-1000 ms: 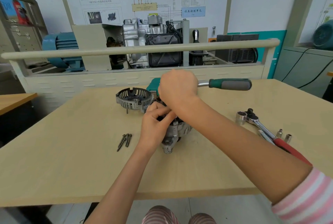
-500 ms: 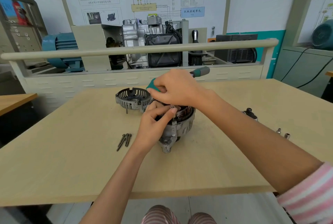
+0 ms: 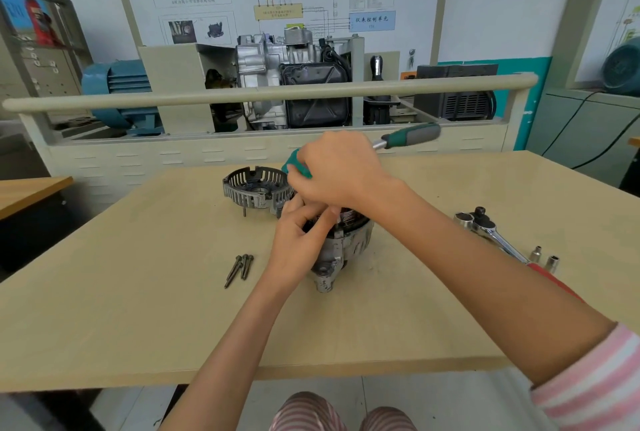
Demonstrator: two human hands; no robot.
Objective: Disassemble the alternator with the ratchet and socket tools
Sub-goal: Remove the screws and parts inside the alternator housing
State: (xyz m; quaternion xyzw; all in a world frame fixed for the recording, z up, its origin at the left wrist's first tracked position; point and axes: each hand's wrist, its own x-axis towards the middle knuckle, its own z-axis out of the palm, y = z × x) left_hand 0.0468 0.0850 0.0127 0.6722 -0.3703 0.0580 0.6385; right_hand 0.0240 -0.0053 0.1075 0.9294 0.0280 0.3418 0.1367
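Note:
The grey alternator body (image 3: 346,250) stands in the middle of the wooden table (image 3: 138,309). My left hand (image 3: 298,243) grips its top left side, fingers curled over the rim. Just above it, my right hand (image 3: 336,171) is wrapped round the head end of a green-handled ratchet (image 3: 412,136); the grey-green grip sticks out to the right behind the hand. The socket under my right hand is hidden. The removed slotted end cover (image 3: 256,188) lies behind the alternator to the left.
A few long bolts (image 3: 239,268) lie left of the alternator. At the right lie a second, red-handled ratchet (image 3: 498,236) with a large socket (image 3: 464,219) and two small sockets (image 3: 543,257). A beige rail (image 3: 270,91) and engine display stand behind the table.
The ratchet handle swung from pointing right to pointing away, then back toward the right. My left hand stayed on the alternator.

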